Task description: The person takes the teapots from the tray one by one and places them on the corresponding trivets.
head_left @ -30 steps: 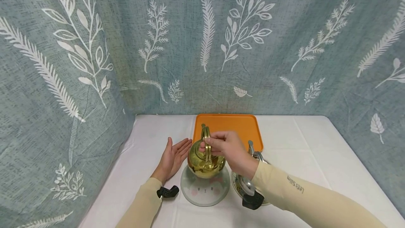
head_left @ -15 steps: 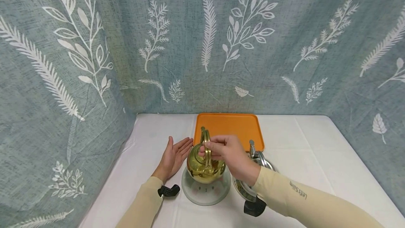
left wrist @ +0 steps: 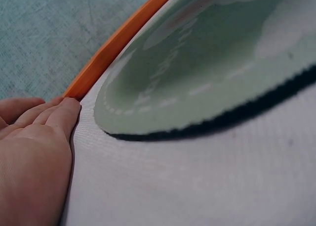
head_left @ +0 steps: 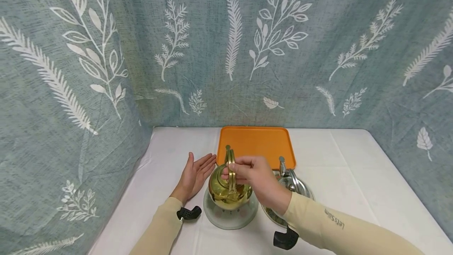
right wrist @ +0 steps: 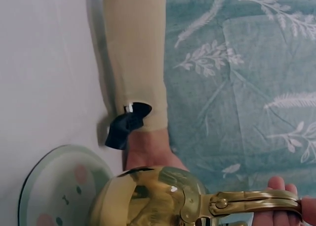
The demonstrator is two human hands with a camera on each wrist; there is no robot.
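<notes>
A shiny gold kettle (head_left: pixel 226 200) hangs over a round pale-green mat (head_left: pixel 230 224) with a cartoon animal face. My right hand (head_left: pixel 261 178) grips the kettle's upright handle, thumb on the near side and fingers around it. In the right wrist view the kettle's body (right wrist: pixel 153 201) is apart from the mat (right wrist: pixel 69 186). My left hand (head_left: pixel 194 178) holds nothing and rests on the table left of the mat, palm turned towards the kettle. The left wrist view has its fingers (left wrist: pixel 64 114) by the corner of the orange tray (left wrist: pixel 103 53).
An orange tray (head_left: pixel 260 145) lies at the back of the white-covered table. Right of the green mat a silver kettle (head_left: pixel 301 188) stands on a patterned round mat (head_left: pixel 277 218), partly hidden by my right arm. A blue-green leaf-print curtain (head_left: pixel 212 50) encloses the table.
My right hand has lowered the gold kettle and brought it slightly nearer to me, so it covers more of the green mat's face. The left hand has stayed about where it was.
</notes>
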